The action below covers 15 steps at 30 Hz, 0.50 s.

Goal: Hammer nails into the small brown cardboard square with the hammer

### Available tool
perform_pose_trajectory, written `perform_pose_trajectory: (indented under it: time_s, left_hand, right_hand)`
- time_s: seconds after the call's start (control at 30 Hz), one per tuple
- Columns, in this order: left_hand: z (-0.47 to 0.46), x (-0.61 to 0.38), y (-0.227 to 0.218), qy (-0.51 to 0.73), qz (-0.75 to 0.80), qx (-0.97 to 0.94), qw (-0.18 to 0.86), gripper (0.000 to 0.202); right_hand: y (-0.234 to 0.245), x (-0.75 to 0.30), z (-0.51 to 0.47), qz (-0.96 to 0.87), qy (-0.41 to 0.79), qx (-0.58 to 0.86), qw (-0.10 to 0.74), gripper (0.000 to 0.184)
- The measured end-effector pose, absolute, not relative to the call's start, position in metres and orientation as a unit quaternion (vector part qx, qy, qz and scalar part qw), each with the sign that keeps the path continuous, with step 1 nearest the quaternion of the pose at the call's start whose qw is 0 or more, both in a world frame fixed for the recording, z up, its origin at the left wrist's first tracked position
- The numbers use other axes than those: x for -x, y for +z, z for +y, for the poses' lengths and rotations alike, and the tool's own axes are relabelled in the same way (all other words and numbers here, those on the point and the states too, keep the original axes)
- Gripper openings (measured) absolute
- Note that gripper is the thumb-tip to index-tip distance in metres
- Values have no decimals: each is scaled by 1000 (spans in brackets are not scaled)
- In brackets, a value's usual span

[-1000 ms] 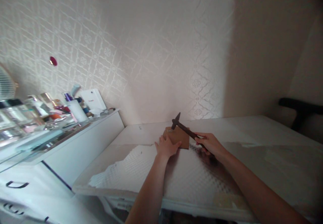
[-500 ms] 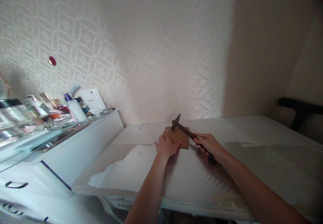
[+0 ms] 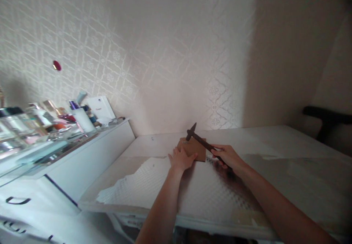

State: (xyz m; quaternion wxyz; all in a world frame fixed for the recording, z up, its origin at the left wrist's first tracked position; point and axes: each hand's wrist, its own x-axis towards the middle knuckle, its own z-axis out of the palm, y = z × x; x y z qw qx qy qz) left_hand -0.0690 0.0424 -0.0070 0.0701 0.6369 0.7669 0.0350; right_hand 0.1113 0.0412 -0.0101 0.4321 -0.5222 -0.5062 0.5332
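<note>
Gripping the hammer point(image 3: 202, 143) in my right hand point(image 3: 227, 156), fingers wrapped round its handle; my left hand point(image 3: 181, 159) lies flat, fingers spread, on the board point(image 3: 195, 149).

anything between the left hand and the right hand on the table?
Head view: the brown board lies between left hand and right hand, the hammer raised over it.

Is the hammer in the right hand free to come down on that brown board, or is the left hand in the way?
Probably free. The left hand presses only the brown board's near-left edge; the hammer head, held by the right hand, hangs over the bare far part.
</note>
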Motion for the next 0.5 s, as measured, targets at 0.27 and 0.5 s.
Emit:
perform_pose_trajectory:
  time_s: [0.27, 0.5]
  left_hand:
    - [42, 69, -7, 34, 767, -637, 69, 89]
    - [43, 70, -7, 31, 764, -641, 70, 91]
  right_hand:
    - [-9, -111, 41, -503, 537, 521, 433, 42]
    - [-9, -111, 39, -501, 531, 527, 434, 40]
